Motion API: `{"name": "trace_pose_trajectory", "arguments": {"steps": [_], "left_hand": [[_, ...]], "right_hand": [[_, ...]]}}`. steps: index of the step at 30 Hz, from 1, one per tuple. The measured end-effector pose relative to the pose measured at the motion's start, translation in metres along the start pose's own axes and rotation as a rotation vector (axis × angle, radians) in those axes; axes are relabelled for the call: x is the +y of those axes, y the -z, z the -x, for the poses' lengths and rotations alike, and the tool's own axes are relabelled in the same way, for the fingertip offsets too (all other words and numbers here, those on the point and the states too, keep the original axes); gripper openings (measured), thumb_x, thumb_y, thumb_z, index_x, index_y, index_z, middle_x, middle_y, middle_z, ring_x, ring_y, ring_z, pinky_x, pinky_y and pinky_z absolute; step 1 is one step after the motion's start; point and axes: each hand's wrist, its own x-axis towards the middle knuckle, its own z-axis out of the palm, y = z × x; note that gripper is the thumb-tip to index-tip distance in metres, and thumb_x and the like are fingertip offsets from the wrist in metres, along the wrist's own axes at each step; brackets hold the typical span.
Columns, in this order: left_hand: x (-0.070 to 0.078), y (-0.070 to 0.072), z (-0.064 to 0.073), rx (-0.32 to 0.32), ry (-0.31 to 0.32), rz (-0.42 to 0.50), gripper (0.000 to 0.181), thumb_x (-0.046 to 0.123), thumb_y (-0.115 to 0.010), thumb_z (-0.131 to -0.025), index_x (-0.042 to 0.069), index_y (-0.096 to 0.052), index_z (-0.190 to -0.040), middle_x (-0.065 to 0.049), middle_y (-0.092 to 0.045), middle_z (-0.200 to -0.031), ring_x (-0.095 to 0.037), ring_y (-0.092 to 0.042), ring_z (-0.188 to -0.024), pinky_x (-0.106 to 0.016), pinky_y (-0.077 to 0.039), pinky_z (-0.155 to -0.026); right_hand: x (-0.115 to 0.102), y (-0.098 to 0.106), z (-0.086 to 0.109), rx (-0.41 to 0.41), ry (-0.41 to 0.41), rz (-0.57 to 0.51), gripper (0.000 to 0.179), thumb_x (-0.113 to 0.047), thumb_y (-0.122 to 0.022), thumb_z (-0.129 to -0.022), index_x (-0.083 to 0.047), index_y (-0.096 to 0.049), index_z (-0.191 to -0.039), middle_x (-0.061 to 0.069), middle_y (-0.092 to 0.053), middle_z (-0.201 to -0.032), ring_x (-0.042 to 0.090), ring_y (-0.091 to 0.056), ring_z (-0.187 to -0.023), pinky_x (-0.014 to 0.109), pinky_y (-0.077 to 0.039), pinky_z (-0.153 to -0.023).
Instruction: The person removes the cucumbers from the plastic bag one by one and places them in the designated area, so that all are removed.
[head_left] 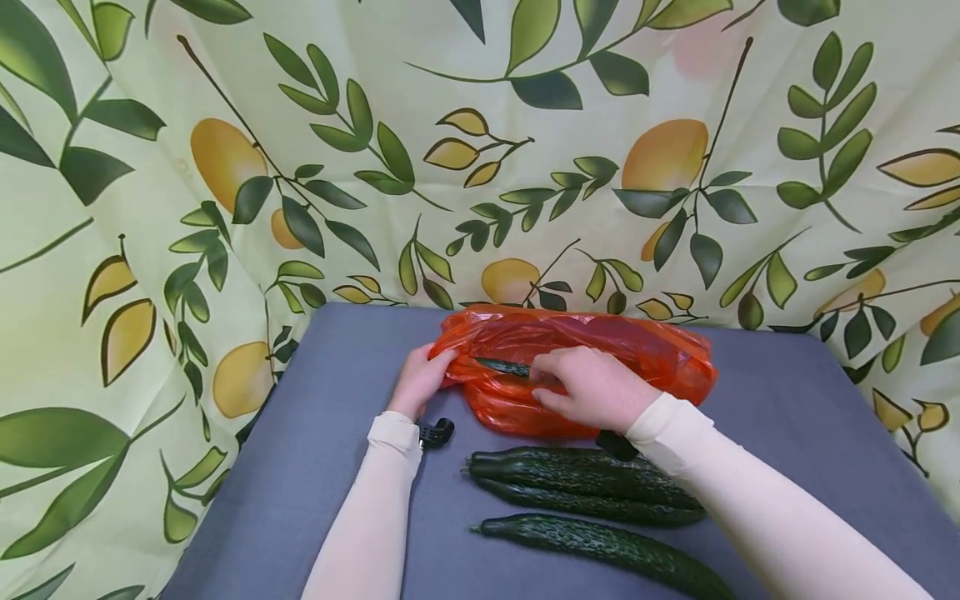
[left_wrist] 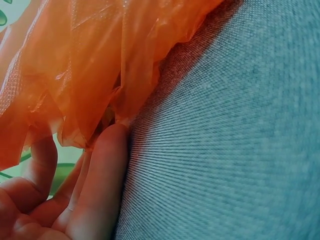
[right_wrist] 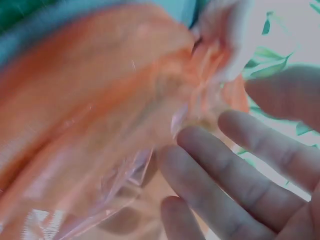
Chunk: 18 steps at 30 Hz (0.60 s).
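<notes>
A red plastic bag (head_left: pixel 660 354) lies on its side at the back of the table, its mouth spread. My left hand (head_left: pixel 422 379) pinches gathered plastic at the bag's left end; the left wrist view shows the thumb and fingers (left_wrist: pixel 102 185) at the crumpled edge. Part of a dark green cucumber (head_left: pixel 502 367) shows inside the bag, the rest hidden. Over its right part is my right hand (head_left: pixel 592 390), fingers loosely bent in the head view. In the blurred right wrist view those fingers (right_wrist: pixel 220 180) spread apart beside the plastic, gripping nothing.
In front of the bag, two cucumbers (head_left: pixel 547 467) lie side by side, and another cucumber (head_left: pixel 600 542) lies nearer me. My right forearm passes over their right ends. A leaf-patterned cloth (head_left: pixel 480 167) hangs behind the grey-blue table (head_left: pixel 300 475).
</notes>
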Motion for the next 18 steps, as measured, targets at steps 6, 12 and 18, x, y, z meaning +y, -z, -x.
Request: {"name": "trace_pose_trajectory", "arguments": {"steps": [6,12,18], "left_hand": [[-0.003,-0.002,-0.002,-0.009,-0.007,0.013,0.02,0.023,-0.065,-0.102,0.006,-0.073,-0.104,0.001,-0.07,-0.082,-0.011,-0.065,-0.071,-0.024,-0.053,-0.069],[-0.002,-0.005,-0.003,-0.037,0.005,0.012,0.021,0.027,-0.065,-0.103,0.007,-0.073,-0.103,0.001,-0.069,-0.081,-0.011,-0.065,-0.07,-0.025,-0.053,-0.069],[-0.002,0.001,-0.005,-0.036,0.008,0.025,0.023,0.032,-0.071,-0.1,0.009,-0.074,-0.101,0.002,-0.07,-0.08,-0.011,-0.065,-0.07,-0.025,-0.053,-0.068]], "right_hand": [[0.029,-0.002,-0.04,-0.071,-0.122,0.0,0.012,-0.017,-0.072,-0.102,-0.015,-0.078,-0.112,-0.002,-0.078,-0.095,0.014,-0.065,-0.079,0.042,-0.061,-0.083],[0.06,-0.02,-0.057,-0.221,-0.238,-0.015,0.02,-0.022,-0.077,-0.099,-0.013,-0.079,-0.116,0.0,-0.08,-0.102,0.018,-0.068,-0.088,0.047,-0.061,-0.094],[0.062,-0.034,-0.066,-0.267,-0.282,-0.048,0.035,-0.031,-0.086,-0.09,-0.014,-0.078,-0.118,0.003,-0.08,-0.106,0.021,-0.069,-0.093,0.051,-0.059,-0.099]]}}
